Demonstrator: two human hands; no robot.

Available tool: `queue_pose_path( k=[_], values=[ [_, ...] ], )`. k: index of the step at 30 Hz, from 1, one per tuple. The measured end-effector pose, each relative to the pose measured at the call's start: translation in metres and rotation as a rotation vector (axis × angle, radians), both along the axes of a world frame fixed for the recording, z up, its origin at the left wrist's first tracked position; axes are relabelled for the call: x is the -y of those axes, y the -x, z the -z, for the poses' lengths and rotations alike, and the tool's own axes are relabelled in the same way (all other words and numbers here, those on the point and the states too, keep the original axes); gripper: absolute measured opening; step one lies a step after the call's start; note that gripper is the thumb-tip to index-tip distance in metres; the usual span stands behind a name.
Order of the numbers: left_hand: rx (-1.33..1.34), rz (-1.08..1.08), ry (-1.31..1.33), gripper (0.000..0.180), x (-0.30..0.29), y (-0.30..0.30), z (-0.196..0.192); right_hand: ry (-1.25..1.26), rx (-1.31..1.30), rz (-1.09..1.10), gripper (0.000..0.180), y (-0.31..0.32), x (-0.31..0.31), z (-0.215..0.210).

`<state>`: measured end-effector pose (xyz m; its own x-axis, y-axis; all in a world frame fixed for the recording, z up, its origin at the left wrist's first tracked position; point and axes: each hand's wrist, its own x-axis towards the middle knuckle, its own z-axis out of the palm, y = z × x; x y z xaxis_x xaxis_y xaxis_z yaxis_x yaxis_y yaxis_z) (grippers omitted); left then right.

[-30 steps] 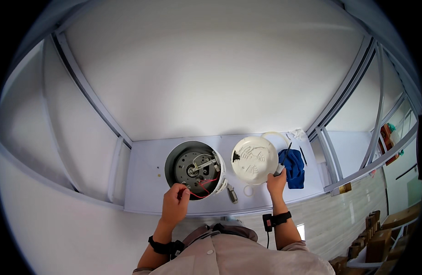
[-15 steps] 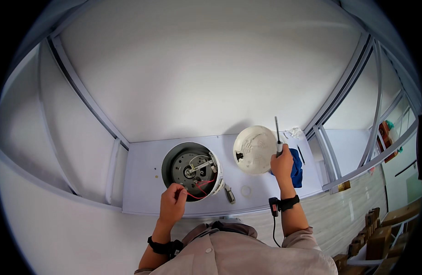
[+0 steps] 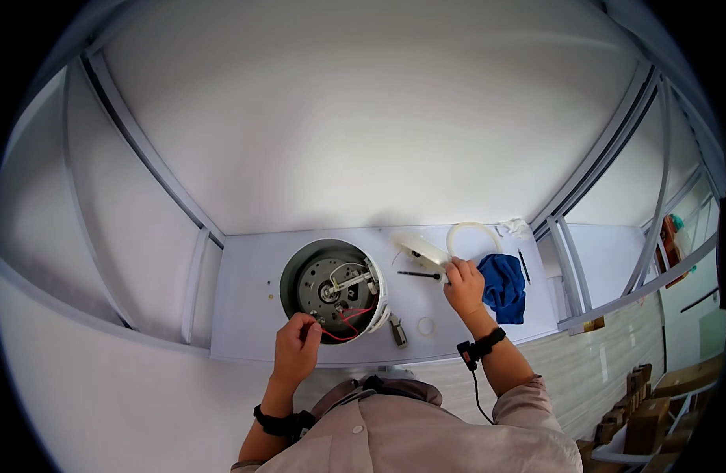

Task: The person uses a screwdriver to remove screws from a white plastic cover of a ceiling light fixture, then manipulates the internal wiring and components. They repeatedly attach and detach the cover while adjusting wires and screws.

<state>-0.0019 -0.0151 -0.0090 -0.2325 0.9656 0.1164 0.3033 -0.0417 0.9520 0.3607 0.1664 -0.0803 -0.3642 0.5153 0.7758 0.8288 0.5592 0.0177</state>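
Observation:
A round white appliance body [image 3: 333, 288] lies open on the pale work surface [image 3: 245, 315], showing a grey metal plate, a bracket and red wires [image 3: 349, 322] inside. My left hand [image 3: 296, 349] is at its front rim, pinching the red wires. My right hand [image 3: 464, 285] is further right and grips a white round cover [image 3: 422, 246], held tilted on edge above the surface. A black screwdriver [image 3: 419, 274] lies just under that cover.
A white ring [image 3: 471, 236] lies behind my right hand and a smaller ring [image 3: 426, 325] in front. A blue cloth [image 3: 503, 287], a thin black tool [image 3: 523, 266], a crumpled white scrap [image 3: 514, 227] and a small metal part [image 3: 398, 331] are nearby.
My right hand lifted the white cover off the surface, then swung it to the left and tipped it on edge. A white ring now shows where it stood. The left hand stayed on the wires.

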Motion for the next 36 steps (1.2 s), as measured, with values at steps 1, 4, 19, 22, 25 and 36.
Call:
queue_pose_path(
  k=[1, 4, 19, 22, 25, 36],
  values=[
    [0.004, -0.004, 0.002, 0.012, 0.000, 0.000, 0.000, -0.014, 0.015, -0.024, 0.034, 0.001, 0.003, 0.000],
    [0.006, -0.009, 0.000, 0.013, -0.002, 0.001, 0.003, -0.037, 0.010, -0.040, 0.035, 0.001, 0.005, 0.005],
    [0.061, 0.008, 0.009, 0.013, -0.008, 0.002, -0.003, -0.081, -0.397, 0.094, 0.034, -0.001, 0.016, -0.027],
    [0.132, 0.044, 0.049, 0.013, -0.007, 0.004, -0.009, -0.035, -0.538, 0.060, 0.028, 0.003, 0.028, -0.067],
    [0.004, 0.102, 0.035, 0.009, -0.005, 0.009, -0.014, -0.029, -0.607, -0.014, 0.026, 0.010, 0.037, -0.105],
    [-0.419, 0.087, -0.370, 0.006, -0.004, 0.006, -0.024, 0.110, -0.374, -0.482, 0.031, 0.090, 0.053, -0.206]
  ],
)
